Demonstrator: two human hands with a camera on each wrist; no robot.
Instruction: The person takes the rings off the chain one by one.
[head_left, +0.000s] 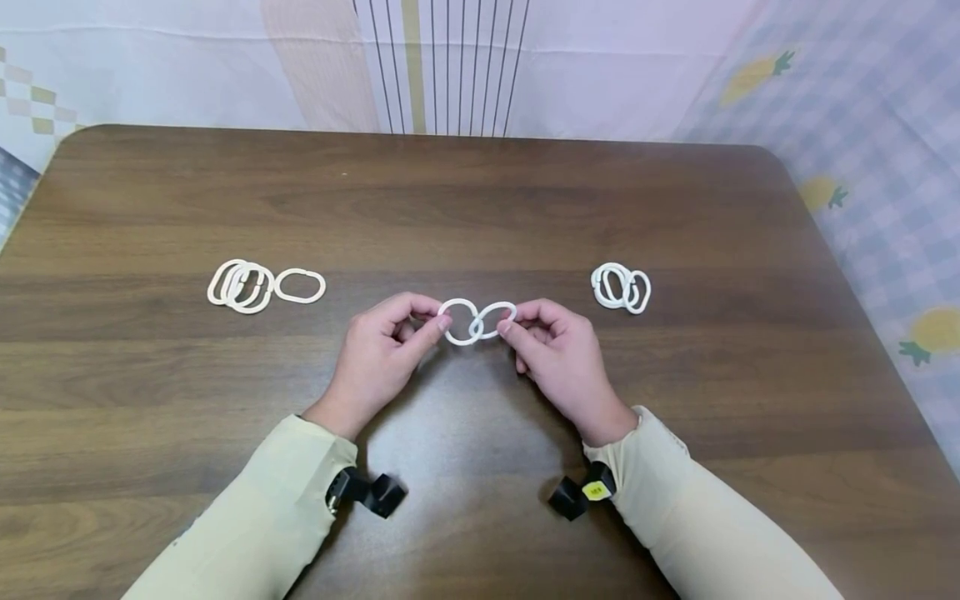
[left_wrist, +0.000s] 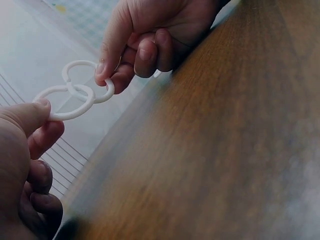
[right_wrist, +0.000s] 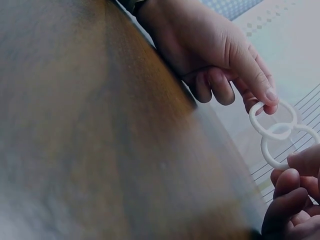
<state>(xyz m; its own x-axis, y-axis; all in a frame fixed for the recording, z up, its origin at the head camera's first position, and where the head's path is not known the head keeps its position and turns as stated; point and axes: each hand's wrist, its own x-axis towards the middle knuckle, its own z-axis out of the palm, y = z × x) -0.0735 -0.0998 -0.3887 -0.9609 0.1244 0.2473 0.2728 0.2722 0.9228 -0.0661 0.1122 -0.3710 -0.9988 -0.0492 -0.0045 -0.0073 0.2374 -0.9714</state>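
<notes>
Two white oval plastic links are hooked through each other above the middle of the table. My left hand (head_left: 380, 354) pinches the left link (head_left: 458, 301) by its outer end, between thumb and forefinger. The outer end of the right link (head_left: 497, 306) is pinched the same way by my right hand (head_left: 564, 358). In the left wrist view the left link (left_wrist: 75, 115) crosses the right link (left_wrist: 80, 63) where they join. The right wrist view also has the two interlocked, the left link (right_wrist: 254, 120) and the right link (right_wrist: 266, 155) each held at its far end.
On the brown wooden table (head_left: 465, 500), a small group of white links (head_left: 251, 310) lies overlapping at the left, with a single link (head_left: 300, 301) beside it. Another small cluster of links (head_left: 613, 305) lies at the right. A patterned cloth (head_left: 600, 83) hangs beyond the table's back edge.
</notes>
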